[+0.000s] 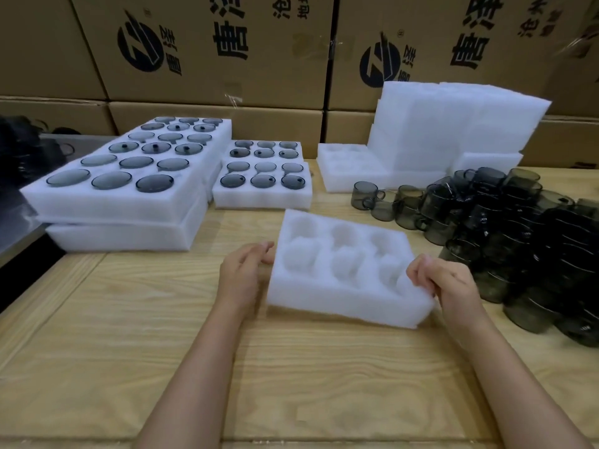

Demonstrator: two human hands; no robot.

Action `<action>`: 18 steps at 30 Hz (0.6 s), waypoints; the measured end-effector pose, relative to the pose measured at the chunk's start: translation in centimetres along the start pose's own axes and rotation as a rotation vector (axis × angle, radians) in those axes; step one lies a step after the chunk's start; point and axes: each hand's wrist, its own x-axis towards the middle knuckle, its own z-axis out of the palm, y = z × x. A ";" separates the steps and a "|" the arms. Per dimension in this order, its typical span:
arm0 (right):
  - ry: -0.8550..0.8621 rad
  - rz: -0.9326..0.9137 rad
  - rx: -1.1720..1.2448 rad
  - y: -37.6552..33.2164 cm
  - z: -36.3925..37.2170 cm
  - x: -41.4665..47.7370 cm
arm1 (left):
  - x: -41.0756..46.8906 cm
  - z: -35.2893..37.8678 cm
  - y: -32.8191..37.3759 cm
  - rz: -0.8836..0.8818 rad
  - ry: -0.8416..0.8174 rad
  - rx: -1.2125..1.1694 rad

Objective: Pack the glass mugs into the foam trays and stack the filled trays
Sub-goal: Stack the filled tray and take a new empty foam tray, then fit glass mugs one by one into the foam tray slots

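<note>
**Operator:** Status of the hands?

**Inspector:** Left hand (244, 270): fingers curled, tips against the left wall of the empty foam tray (340, 306), holding it. Right hand (452, 283): fingers and thumb pinch the tray's right rim near the front corner.

**Operator:** Tray position?

**Inspector:** Between the two hands, over the middle of the wooden table (129, 335), set askew to the table's front edge. It has six cavities in two rows of three, all empty. Whether its underside rests fully on the table cannot be determined.

**Operator:** Location of the mugs?

**Inspector:** Loose smoky-grey glass mugs (518, 241) are heaped on the table just right of the tray, several layers high, near the right hand. A few single mugs stand at the heap's far-left fringe.

**Operator:** Filled units?

**Inspector:** Far left: a stack of filled trays (113, 205), two layers visible, with round grey glass showing in rows of three on top. Just beside it, at centre rear: smaller filled trays (259, 199), also loaded in rows of three.

**Operator:** Remaining stock?

**Inspector:** Rear right: a tall pile of spare foam (453, 124), with one unloaded tray (350, 181) in front of it. Printed cardboard cartons (210, 76) line the back of the table
</note>
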 end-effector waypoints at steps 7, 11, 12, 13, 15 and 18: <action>0.049 0.087 0.177 0.7 0.6 0.6 | 0.3 0.3 -0.5 -0.022 0.106 0.205; 0.016 0.090 0.150 0.2 0.8 0.4 | 0.3 0.4 -0.2 -0.025 0.140 0.166; 0.005 0.091 0.130 -0.2 0.9 0.3 | 0.2 0.4 -0.1 -0.015 0.117 0.178; -0.006 0.092 0.109 -0.5 1.0 0.2 | 0.2 0.3 0.0 -0.005 0.091 0.179; -0.021 0.098 0.071 -1.0 1.2 -0.1 | 0.2 0.2 0.1 -0.002 0.040 0.133; -0.018 0.125 0.043 -1.8 1.4 -0.2 | 0.1 -0.1 0.4 -0.021 0.000 0.068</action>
